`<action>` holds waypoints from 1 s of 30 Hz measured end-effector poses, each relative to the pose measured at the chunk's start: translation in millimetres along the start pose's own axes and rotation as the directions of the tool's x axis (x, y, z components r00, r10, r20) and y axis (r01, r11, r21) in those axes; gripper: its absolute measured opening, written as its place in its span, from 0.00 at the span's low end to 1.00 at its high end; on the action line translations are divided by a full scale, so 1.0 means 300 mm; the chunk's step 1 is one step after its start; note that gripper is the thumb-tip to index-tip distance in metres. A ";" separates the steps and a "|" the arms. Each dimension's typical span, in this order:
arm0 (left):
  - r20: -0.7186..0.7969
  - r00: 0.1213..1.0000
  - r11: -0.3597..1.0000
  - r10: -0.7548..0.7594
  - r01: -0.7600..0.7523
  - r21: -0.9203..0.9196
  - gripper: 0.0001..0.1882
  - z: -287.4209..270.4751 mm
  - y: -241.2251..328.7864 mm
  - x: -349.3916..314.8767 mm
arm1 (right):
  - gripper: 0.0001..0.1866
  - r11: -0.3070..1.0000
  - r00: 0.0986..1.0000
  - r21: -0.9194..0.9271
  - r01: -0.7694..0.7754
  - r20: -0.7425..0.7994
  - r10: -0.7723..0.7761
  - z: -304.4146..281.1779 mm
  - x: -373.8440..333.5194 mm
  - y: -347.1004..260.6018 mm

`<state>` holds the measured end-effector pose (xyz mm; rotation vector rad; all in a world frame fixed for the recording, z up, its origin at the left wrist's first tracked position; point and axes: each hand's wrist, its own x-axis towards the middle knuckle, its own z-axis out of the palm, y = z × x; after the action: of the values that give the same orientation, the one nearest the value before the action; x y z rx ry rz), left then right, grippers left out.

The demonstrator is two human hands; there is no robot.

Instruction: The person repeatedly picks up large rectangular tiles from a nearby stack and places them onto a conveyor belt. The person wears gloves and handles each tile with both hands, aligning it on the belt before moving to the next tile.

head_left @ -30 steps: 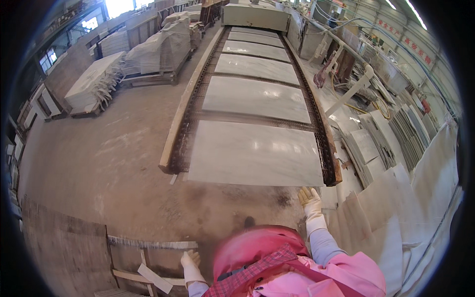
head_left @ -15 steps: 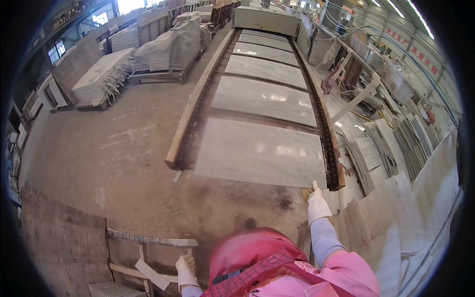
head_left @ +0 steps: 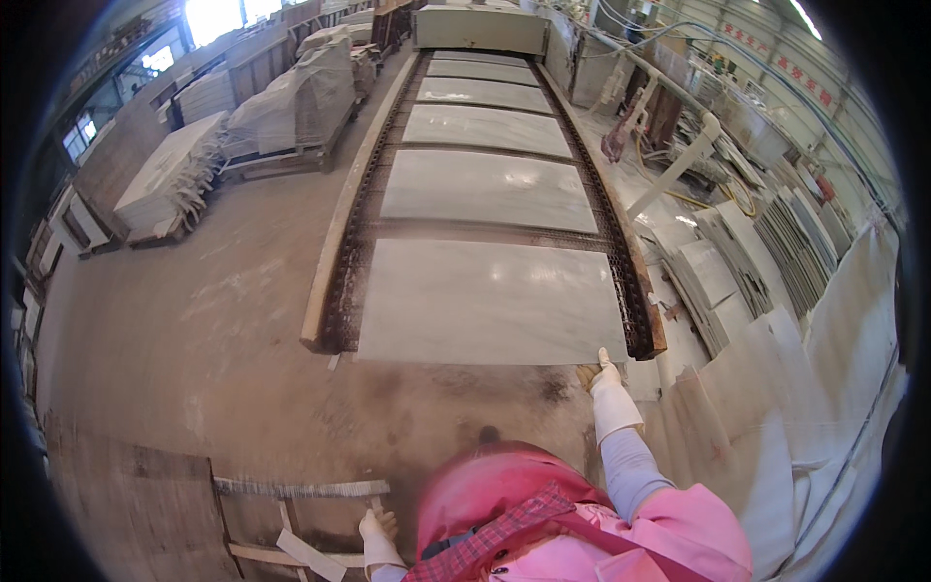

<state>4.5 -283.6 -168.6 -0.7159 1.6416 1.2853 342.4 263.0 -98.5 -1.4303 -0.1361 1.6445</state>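
Grey-white polished stone slab [head_left: 490, 303], rectangular and lying flat at the near end of the long roller conveyor [head_left: 337, 281], with the person's white-gloved right hand [head_left: 603, 378] now stretched forward to its near right corner; a second ago that hand hung lower and closer to the body, so the reach has lengthened and the glove appears to touch the slab's edge, which suggests that handling of this slab is about to start rather than already under way. The fingers of the right hand look extended along the edge, though whether they are curled round it cannot be told from this height. The white-gloved left hand [head_left: 376, 535] has stayed low beside the pink jacket, just by the pale wooden pallet frame [head_left: 291, 524] on the dusty concrete floor [head_left: 194, 339]; its fingers are half hidden and their state cannot be judged. The slab's long axis runs across the conveyor, from the person's left to right, its short sides facing the rusty side rails, while further slabs [head_left: 488, 186] follow in line behind it. Upright slabs lean in racks [head_left: 795, 252] to the right.
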 end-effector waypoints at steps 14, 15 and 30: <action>0.114 0.989 0.995 0.098 -0.093 -0.049 0.20 0.179 0.146 0.021 | 0.30 0.966 0.942 -0.143 0.217 0.291 -0.169 -0.225 -0.166 0.095; 0.137 0.985 0.991 0.106 -0.094 -0.090 0.23 0.178 0.139 0.007 | 0.28 0.950 0.974 -0.250 0.189 0.174 -0.148 -0.233 -0.195 0.101; -0.139 0.988 0.991 0.061 -0.076 -0.107 0.29 -0.071 -0.223 -0.118 | 0.20 0.247 0.890 -0.943 0.222 0.300 0.344 0.089 -0.134 0.256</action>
<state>70.4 -326.3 -164.3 -0.8367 1.7267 1.4132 273.7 204.2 -107.6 -1.8433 -1.7312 2.0216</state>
